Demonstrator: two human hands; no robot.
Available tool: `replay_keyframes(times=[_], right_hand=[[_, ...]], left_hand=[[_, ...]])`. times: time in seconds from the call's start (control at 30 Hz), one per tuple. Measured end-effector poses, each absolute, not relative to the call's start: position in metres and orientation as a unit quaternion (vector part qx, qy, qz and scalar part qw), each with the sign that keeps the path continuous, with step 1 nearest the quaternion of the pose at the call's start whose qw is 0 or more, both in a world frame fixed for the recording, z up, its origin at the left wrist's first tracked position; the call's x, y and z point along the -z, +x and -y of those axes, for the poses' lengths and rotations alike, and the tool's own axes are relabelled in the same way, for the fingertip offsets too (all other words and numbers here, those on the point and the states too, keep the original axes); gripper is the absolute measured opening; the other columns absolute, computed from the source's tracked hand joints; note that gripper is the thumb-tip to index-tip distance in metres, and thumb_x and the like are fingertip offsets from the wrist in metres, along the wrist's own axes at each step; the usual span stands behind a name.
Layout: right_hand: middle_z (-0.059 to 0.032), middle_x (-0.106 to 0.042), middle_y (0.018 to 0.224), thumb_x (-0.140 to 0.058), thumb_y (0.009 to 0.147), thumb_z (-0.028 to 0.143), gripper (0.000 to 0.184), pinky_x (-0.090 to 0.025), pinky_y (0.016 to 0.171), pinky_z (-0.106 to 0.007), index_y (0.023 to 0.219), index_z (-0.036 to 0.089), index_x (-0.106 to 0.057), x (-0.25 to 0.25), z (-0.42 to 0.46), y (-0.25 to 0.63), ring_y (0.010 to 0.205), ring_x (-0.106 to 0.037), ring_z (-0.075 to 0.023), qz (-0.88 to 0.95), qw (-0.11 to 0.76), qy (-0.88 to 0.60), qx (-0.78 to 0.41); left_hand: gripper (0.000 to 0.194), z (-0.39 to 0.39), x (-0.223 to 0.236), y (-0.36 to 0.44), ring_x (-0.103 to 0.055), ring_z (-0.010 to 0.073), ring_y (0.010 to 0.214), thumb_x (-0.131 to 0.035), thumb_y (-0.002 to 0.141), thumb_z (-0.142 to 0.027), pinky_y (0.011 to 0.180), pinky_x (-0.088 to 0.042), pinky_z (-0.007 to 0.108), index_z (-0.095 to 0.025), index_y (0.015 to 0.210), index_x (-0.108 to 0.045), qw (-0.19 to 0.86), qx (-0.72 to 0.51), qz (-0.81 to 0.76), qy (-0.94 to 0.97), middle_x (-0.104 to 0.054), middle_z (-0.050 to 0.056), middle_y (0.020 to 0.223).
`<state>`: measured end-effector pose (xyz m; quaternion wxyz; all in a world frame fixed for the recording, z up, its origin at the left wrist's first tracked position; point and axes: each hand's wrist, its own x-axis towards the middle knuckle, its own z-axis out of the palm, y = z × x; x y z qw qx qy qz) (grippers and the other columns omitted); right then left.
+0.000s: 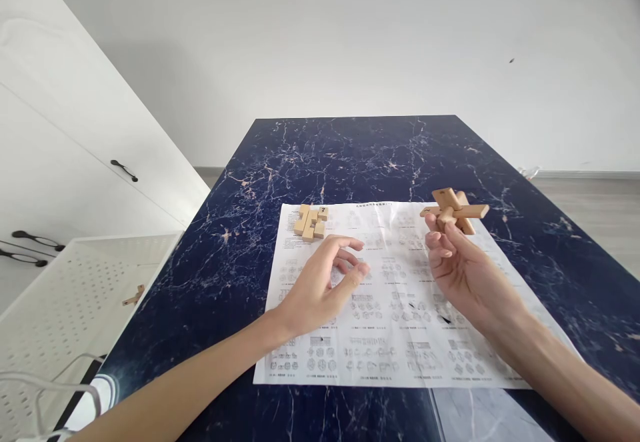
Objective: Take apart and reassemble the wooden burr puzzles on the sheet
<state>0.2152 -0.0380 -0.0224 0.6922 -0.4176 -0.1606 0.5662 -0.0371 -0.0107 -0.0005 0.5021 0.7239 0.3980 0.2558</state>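
My right hand (460, 265) holds a wooden interlocking puzzle (453, 212) up by one of its bars, pinched between thumb and fingertips. Its rounded bars cross one another, and dark marks show on some of the ends. Over the middle of a printed instruction sheet (373, 362), my left hand (325, 282) is open, its fingers curved and nothing between them. Beyond that hand, a second wooden puzzle (310, 222) made of square blocks sits at the sheet's upper left, with a "3" written on one block. The sheet carries rows of small diagrams and is creased.
The paper lies on a dark blue marbled table (330, 155). Left of the table stands a white perforated bin (85, 282) with a small wooden puzzle piece (134, 295) inside. White cables (55, 382) run at the lower left, near a white cabinet (90, 109).
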Motion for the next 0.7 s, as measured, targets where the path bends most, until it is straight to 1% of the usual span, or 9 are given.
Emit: replay_keyframes(times=[0.07, 0.13, 0.2, 0.27, 0.37, 0.5, 0.53, 0.6, 0.7], right_hand=[[0.0018, -0.07, 0.123, -0.091, 0.087, 0.038, 0.029, -0.058, 0.055, -0.007, 0.11, 0.028, -0.077, 0.02, 0.04, 0.211, 0.071, -0.063, -0.0039, 0.17, 0.686, -0.438, -0.555], [0.0013, -0.07, 0.112, -0.091, 0.087, 0.041, 0.03, -0.053, 0.049, -0.01, 0.11, 0.027, -0.077, 0.018, 0.043, 0.206, 0.063, -0.057, -0.0039, 0.199, 0.657, -0.459, -0.564], [0.0021, -0.067, 0.094, -0.086, 0.092, 0.043, 0.025, -0.048, 0.046, -0.014, 0.103, 0.024, -0.075, 0.016, 0.047, 0.2, 0.058, -0.052, -0.005, 0.271, 0.599, -0.476, -0.584], [0.002, -0.064, 0.081, -0.073, 0.102, 0.048, 0.026, -0.048, 0.05, -0.019, 0.095, 0.023, -0.07, 0.016, 0.053, 0.195, 0.056, -0.051, -0.008, 0.383, 0.523, -0.5, -0.575], [0.0012, -0.064, 0.071, -0.056, 0.111, 0.045, 0.028, -0.049, 0.058, -0.028, 0.096, 0.023, -0.066, 0.018, 0.06, 0.188, 0.059, -0.058, -0.0136, 0.578, 0.416, -0.538, -0.451], [-0.0027, -0.072, 0.082, -0.05, 0.111, 0.029, 0.02, -0.046, 0.061, -0.033, 0.101, 0.023, -0.066, 0.025, 0.065, 0.185, 0.065, -0.063, -0.0166, 0.775, 0.306, -0.476, -0.28], [-0.0028, -0.072, 0.083, -0.049, 0.111, 0.027, 0.021, -0.045, 0.062, -0.033, 0.101, 0.022, -0.066, 0.026, 0.065, 0.185, 0.065, -0.063, -0.0166, 0.798, 0.293, -0.46, -0.257], [-0.002, -0.071, 0.081, -0.049, 0.111, 0.026, 0.02, -0.046, 0.062, -0.032, 0.102, 0.022, -0.066, 0.027, 0.066, 0.186, 0.065, -0.062, -0.0159, 0.812, 0.286, -0.452, -0.235], [-0.002, -0.073, 0.085, -0.051, 0.111, 0.026, 0.018, -0.048, 0.063, -0.031, 0.105, 0.022, -0.067, 0.027, 0.066, 0.187, 0.067, -0.065, -0.0154, 0.806, 0.293, -0.457, -0.237]], left_hand=[[0.035, 0.01, 0.001, -0.036, -0.067, 0.0254, 0.113, -0.059, 0.108, -0.049, 0.066, -0.054, 0.031, -0.025, 0.133, -0.059, 0.499, -0.258, -0.391, 0.729, -0.065, 0.01, 0.131], [0.029, 0.008, 0.002, -0.036, -0.067, 0.0237, 0.111, -0.059, 0.108, -0.044, 0.073, -0.056, 0.033, -0.024, 0.129, -0.062, 0.491, -0.267, -0.378, 0.738, -0.065, 0.01, 0.13], [0.022, 0.007, 0.004, -0.034, -0.067, 0.0213, 0.107, -0.059, 0.108, -0.038, 0.085, -0.057, 0.036, -0.023, 0.124, -0.065, 0.479, -0.28, -0.355, 0.752, -0.066, 0.008, 0.127], [0.016, 0.006, 0.005, -0.034, -0.066, 0.0194, 0.105, -0.059, 0.108, -0.031, 0.093, -0.056, 0.037, -0.023, 0.119, -0.067, 0.467, -0.288, -0.33, 0.768, -0.068, 0.007, 0.122], [0.014, 0.007, 0.006, -0.032, -0.065, 0.0178, 0.099, -0.057, 0.109, -0.026, 0.09, -0.055, 0.035, -0.021, 0.113, -0.069, 0.457, -0.279, -0.307, 0.787, -0.07, 0.005, 0.113], [0.015, 0.009, 0.006, -0.033, -0.063, 0.0158, 0.085, -0.055, 0.109, -0.024, 0.077, -0.054, 0.031, -0.019, 0.099, -0.066, 0.428, -0.267, -0.29, 0.813, -0.069, 0.003, 0.096], [0.015, 0.008, 0.007, -0.034, -0.063, 0.0159, 0.084, -0.055, 0.109, -0.024, 0.078, -0.054, 0.032, -0.019, 0.099, -0.065, 0.402, -0.275, -0.285, 0.825, -0.069, 0.002, 0.094], [0.012, 0.003, 0.008, -0.037, -0.064, 0.0175, 0.09, -0.055, 0.109, -0.023, 0.086, -0.054, 0.035, -0.02, 0.102, -0.064, 0.319, -0.302, -0.277, 0.855, -0.07, 0.002, 0.097], [0.008, -0.014, 0.009, -0.046, -0.064, 0.0234, 0.109, -0.059, 0.108, -0.026, 0.103, -0.051, 0.044, -0.02, 0.111, -0.062, 0.155, -0.336, -0.284, 0.885, -0.069, 0.007, 0.111]])
